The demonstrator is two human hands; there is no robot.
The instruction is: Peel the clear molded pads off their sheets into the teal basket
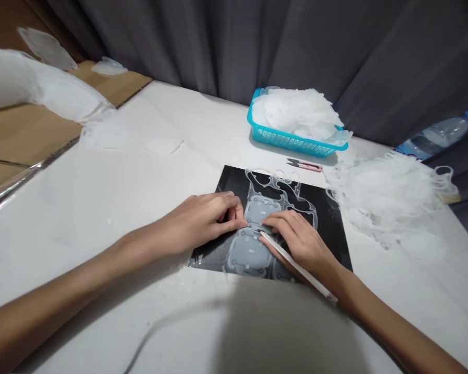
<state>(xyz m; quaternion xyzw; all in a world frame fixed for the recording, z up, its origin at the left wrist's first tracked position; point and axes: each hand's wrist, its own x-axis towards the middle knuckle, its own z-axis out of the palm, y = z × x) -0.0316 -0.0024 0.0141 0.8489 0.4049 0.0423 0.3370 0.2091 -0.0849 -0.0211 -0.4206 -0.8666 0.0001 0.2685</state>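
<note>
A translucent sheet of moulded rounded-rectangle pieces [250, 253] lies on a black mat [335, 241]. My left hand [218, 215] is closed in a pinch at the sheet's left edge, near the gap between two of the pieces. From the other side my right hand [296, 236] grips a slim white tool [302, 272] with a narrow dark tip. The tip touches or nearly touches that same gap; its exact kind is unclear. Right fingertips rest on the upper piece [262, 208]. Beyond them, an empty translucent frame of trimmings [302, 204] curls over the mat.
Behind the mat stands a blue basket [296, 144] heaped with translucent pieces. Pink-handled thread snips [306, 165] lie before it. To the right are a pile of translucent trimmings [390, 192] and a plastic bottle [437, 137]. Cardboard [31, 124] with a stack of translucent sheets [50, 85] occupies the left.
</note>
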